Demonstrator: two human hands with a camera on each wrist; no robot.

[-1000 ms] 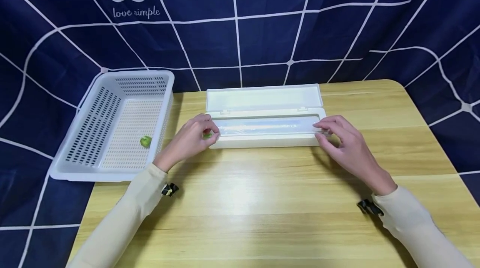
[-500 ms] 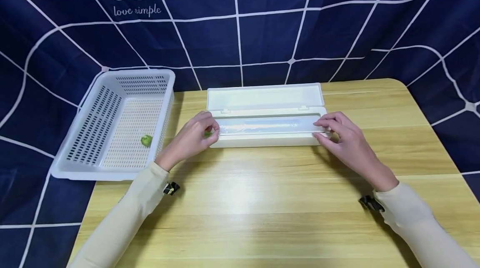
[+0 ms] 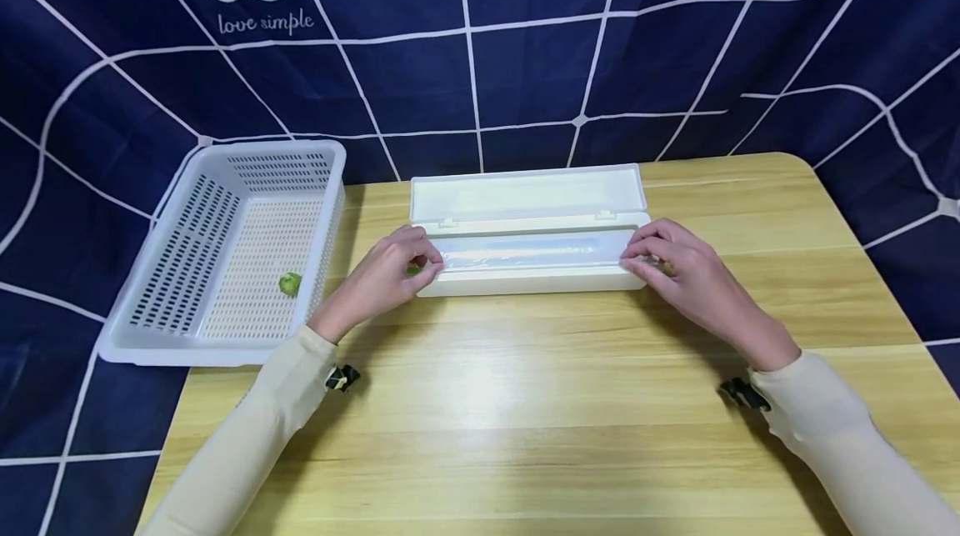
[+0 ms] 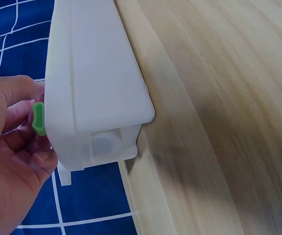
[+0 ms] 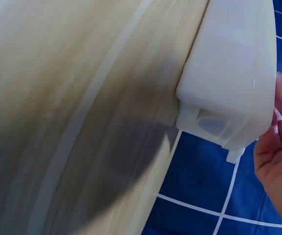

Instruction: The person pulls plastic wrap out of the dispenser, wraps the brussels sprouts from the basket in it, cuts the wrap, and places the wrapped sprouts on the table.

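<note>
Clear film [image 3: 525,251] lies along the open white case [image 3: 525,283] on the wooden table [image 3: 480,419], the hinged lid [image 3: 525,192] tipped back, as a person works at both ends. Over the past second the right hand [image 3: 693,278] has edged inward, thumb and forefinger drawing together at the film's right end; the left hand [image 3: 384,269] has scarcely moved. The shift suggests both ends are now in hand, though the film appears to lie flat. At left, thumb and forefinger meet at the tips, apparently pinching the film beside a small green piece [image 4: 38,119]. The right fingertips nearly close, seemingly on the film; the wrist view hides that contact.
</note>
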